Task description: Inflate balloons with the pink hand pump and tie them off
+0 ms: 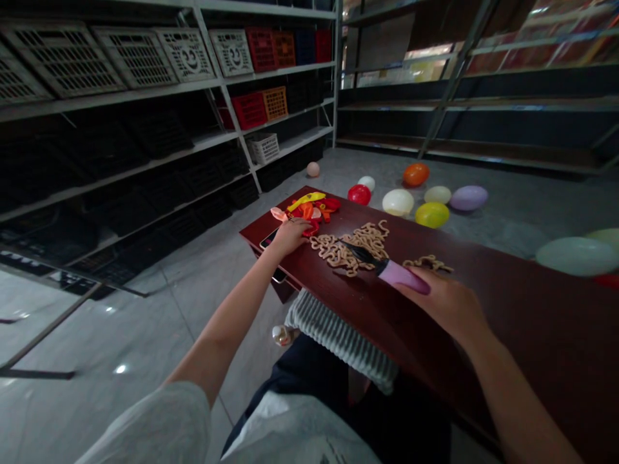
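Head cam: right hand (447, 303) has its grip wrapped tight round the pink tool (403, 276), black tip over the tan bands (348, 248) mid table (532, 316). Left hand (291, 233) touches the flat balloons (314, 206) near the far left corner, can't tell its grip.

Lilac pump (403, 276), tan rubber bands (345, 250), maroon table (532, 316), red-yellow balloons (323, 205)

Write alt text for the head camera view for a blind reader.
At a dark red table, the person's right hand holds a pink-handled tool with a black tip over a pile of tan rubber bands, while the left hand rests on a heap of limp coloured balloons. Inflated balloons lie on the grey floor beyond, beside shelves of crates.
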The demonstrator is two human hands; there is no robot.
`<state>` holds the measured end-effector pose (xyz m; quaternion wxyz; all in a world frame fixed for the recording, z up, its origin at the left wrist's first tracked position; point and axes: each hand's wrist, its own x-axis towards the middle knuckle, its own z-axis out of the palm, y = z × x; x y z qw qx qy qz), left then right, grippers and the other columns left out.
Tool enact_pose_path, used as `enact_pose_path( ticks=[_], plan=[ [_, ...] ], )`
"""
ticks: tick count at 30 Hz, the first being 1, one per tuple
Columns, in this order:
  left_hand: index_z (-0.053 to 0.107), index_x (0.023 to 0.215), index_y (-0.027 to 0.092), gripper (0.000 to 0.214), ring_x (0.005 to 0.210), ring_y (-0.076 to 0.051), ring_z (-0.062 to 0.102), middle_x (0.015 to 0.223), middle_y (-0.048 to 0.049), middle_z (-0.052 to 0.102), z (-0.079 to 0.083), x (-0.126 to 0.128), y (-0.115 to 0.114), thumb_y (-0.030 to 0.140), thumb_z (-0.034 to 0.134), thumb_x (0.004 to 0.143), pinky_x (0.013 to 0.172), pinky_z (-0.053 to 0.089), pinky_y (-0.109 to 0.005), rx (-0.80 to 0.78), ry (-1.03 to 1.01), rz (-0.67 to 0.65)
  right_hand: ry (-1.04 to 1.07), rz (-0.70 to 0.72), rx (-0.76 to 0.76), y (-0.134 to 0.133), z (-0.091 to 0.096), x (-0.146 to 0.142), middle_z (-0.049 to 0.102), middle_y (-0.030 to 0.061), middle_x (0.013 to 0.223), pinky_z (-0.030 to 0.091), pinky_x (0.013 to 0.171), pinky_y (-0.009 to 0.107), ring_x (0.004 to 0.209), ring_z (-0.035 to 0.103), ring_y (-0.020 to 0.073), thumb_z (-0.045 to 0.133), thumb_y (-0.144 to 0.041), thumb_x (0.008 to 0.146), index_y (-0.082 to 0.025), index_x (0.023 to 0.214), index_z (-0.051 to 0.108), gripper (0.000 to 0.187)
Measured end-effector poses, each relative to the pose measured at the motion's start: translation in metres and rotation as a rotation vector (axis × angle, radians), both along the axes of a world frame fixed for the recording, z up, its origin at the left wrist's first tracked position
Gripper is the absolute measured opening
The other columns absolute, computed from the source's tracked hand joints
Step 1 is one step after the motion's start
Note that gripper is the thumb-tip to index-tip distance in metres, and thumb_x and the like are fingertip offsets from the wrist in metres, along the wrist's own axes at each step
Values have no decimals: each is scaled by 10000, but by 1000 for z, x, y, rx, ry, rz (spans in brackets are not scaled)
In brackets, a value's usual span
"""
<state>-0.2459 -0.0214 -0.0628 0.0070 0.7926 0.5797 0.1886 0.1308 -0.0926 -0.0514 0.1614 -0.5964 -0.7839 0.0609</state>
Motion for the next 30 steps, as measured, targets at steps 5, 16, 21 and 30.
enact_pose_path(
  ticks=[5, 16, 21, 30],
  plan=[
    [731, 1004, 186, 207, 1069, -240, 603, 1088, -89, 701, 1, 12, 3, 195, 545, 914, 967, 428, -330, 69, -39, 168, 464, -101, -138, 12, -6, 6, 733, 95, 1045, 479, 920, 435, 1002, 655, 307, 682, -585, 689, -220, 1112, 719, 560],
    [723, 910, 167, 353, 661, -135, 581, 755, -24, 673, 26, 153, -4, 414, 478, 967, 626, 375, -234, 95, -563, -122, 1601, -149, -681, 9, 8, -6, 743, 76, 1001, 545, 558, 240, 667, 667, 157, 548, -614, 796, -217, 1063, 707, 505],
    [724, 898, 124, 381, 623, -116, 541, 730, -21, 653, 24, 222, 24, 459, 542, 918, 566, 369, -217, -100, -997, -210, 1684, -319, -559, 19, 15, -3, 749, 38, 893, 560, 706, 208, 766, 690, 145, 579, -554, 814, -223, 919, 725, 377],
    [699, 1071, 164, 361, 882, -174, 639, 985, -82, 704, 4, 262, 70, 457, 582, 895, 811, 476, -277, -254, -1185, -260, 1763, -380, -470, 49, 12, 14, 738, 25, 855, 574, 735, 269, 738, 697, 163, 496, -572, 855, -240, 865, 727, 404]
  ],
)
